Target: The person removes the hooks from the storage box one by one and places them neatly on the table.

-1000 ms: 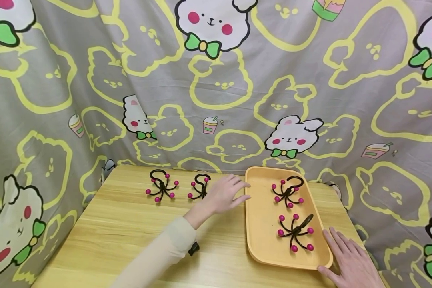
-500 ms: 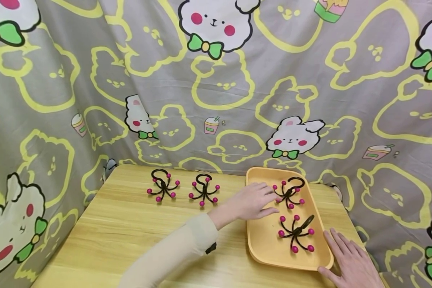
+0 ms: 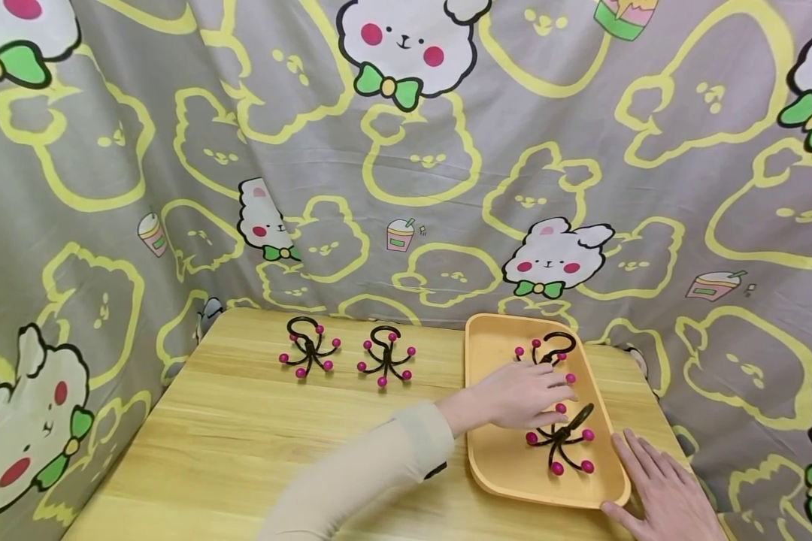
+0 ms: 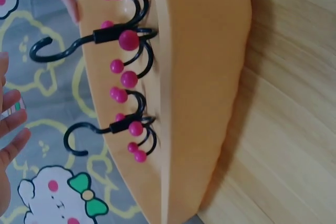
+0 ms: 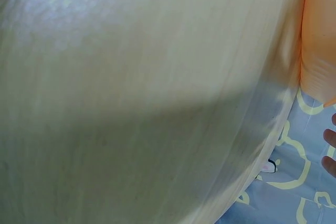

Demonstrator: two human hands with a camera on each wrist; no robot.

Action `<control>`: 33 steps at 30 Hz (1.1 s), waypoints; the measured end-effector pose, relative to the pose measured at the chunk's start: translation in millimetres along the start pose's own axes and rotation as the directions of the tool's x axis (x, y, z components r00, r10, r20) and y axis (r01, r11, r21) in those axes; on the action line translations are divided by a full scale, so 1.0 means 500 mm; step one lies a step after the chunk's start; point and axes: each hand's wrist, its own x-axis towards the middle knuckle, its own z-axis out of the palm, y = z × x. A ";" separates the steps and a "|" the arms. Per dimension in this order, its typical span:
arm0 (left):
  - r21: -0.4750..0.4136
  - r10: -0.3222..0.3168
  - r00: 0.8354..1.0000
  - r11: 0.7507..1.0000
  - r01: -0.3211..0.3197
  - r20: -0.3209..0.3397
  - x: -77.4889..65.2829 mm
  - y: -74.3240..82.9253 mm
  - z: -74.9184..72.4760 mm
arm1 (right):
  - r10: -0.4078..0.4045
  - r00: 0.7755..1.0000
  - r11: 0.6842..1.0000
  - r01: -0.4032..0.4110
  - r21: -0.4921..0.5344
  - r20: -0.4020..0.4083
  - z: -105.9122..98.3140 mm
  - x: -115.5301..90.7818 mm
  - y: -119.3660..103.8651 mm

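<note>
Over the tray (image 3: 497,464), I hold the left hand (image 3: 522,394) wide, near two hooks (image 3: 563,436); the right hand (image 3: 670,485), wide, touches the tray.

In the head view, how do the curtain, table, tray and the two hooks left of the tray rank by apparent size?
1. Curtain
2. Table
3. Tray
4. Left hook and right hook: they look alike, so unranked.

A near hanger (image 3: 560,436), black with curved arms tipped by magenta balls, is set in the shallow pale-orange tray (image 3: 497,467). Behind it, a matching far hanger (image 4: 121,125) is placed; both are stood on their arms, curled hooks raised.
</note>
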 end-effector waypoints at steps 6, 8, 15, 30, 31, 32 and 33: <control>0.005 0.015 0.999 1.000 -0.015 0.038 0.027 0.020 0.003 | -0.009 1.000 1.000 0.009 -0.009 -0.025 0.002 -0.001 0.001; 0.021 0.022 0.999 1.000 -0.022 0.039 0.034 0.025 0.005 | -0.013 1.000 1.000 0.012 -0.011 -0.028 0.003 -0.001 0.001; 0.037 0.043 0.996 0.998 -0.046 0.077 0.050 0.036 0.005 | -0.008 1.000 1.000 0.008 -0.004 -0.025 0.005 -0.001 0.001; 0.056 0.091 0.993 0.994 -0.095 0.077 0.075 0.057 0.025 | -0.031 0.997 0.999 0.030 -0.016 -0.077 0.010 -0.002 0.002; 0.060 0.089 0.993 0.994 -0.094 0.077 0.076 0.057 0.025 | -0.034 0.996 0.999 0.033 -0.014 -0.085 0.011 -0.002 0.002; 0.064 0.087 0.993 0.994 -0.092 0.078 0.076 0.057 0.026 | -0.038 0.995 0.999 0.037 -0.014 -0.091 0.012 -0.001 0.002; 0.066 0.085 0.994 0.994 -0.090 0.075 0.076 0.056 0.026 | -0.038 0.995 0.999 0.037 -0.012 -0.095 0.012 -0.001 0.001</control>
